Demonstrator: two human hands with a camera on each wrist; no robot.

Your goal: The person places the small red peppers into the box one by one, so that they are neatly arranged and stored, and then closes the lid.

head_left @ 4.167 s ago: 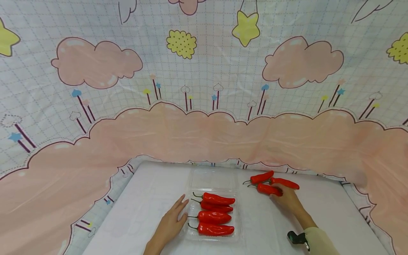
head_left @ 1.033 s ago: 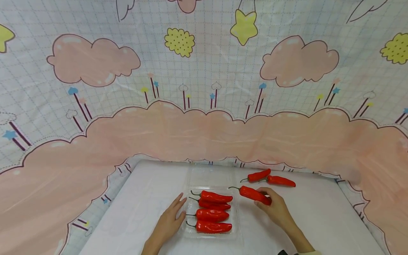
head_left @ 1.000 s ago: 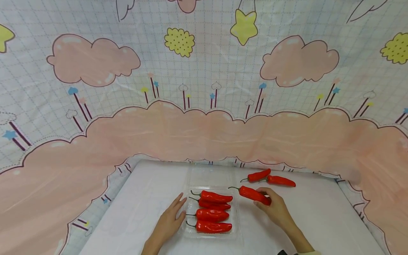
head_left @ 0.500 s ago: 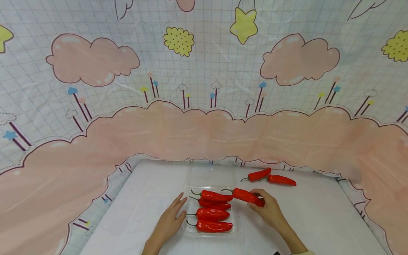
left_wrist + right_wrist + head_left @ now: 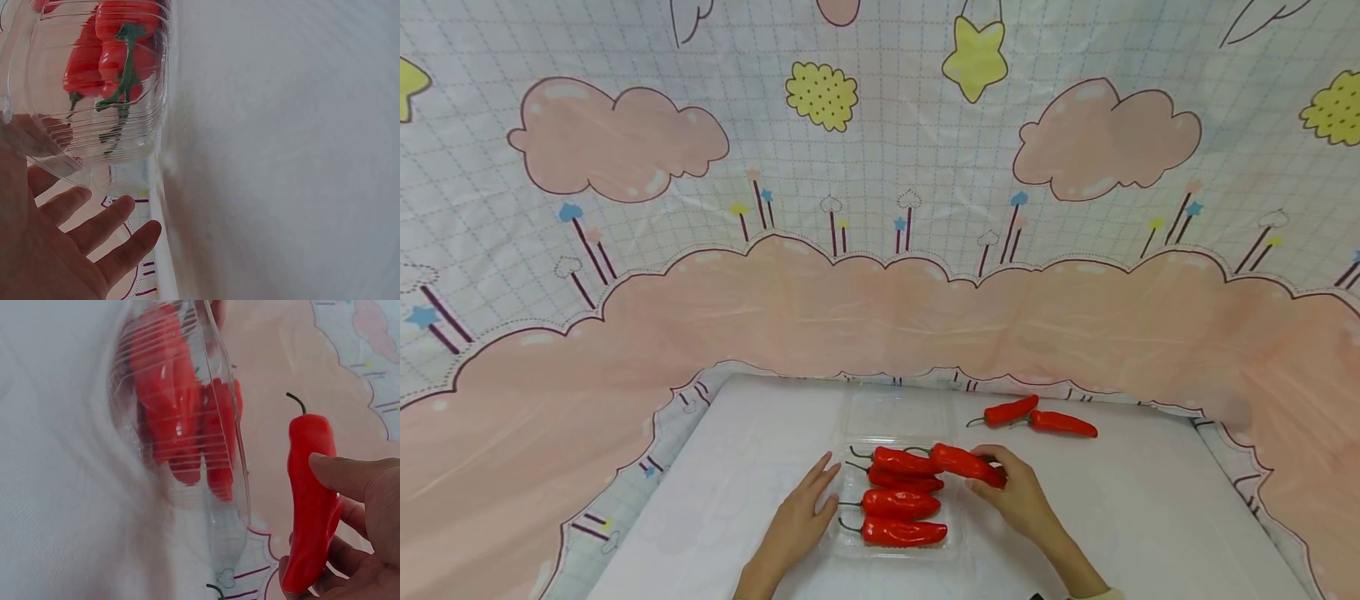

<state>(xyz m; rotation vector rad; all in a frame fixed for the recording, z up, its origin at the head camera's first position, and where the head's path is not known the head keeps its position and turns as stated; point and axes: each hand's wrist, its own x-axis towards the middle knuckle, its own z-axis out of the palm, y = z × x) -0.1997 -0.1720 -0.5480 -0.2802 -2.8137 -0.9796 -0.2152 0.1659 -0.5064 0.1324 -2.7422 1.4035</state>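
My right hand grips a red chili pepper between thumb and fingers, its green stem pointing left over the container's right edge. In the right wrist view the thumb presses across the held pepper. A clear plastic container lies with its lid folded back, and several red peppers lie in it side by side, stems to the left. Beside its left wall my left hand has its fingers spread. In the left wrist view those fingers are relaxed near the container wall.
Two more red peppers lie at the back right of the white table. A patterned cloth with pink clouds hangs behind the table and around its sides.
The right hand has picked a pepper from the group at the back right and carried it left to the container's right edge. The left hand stays by the container.
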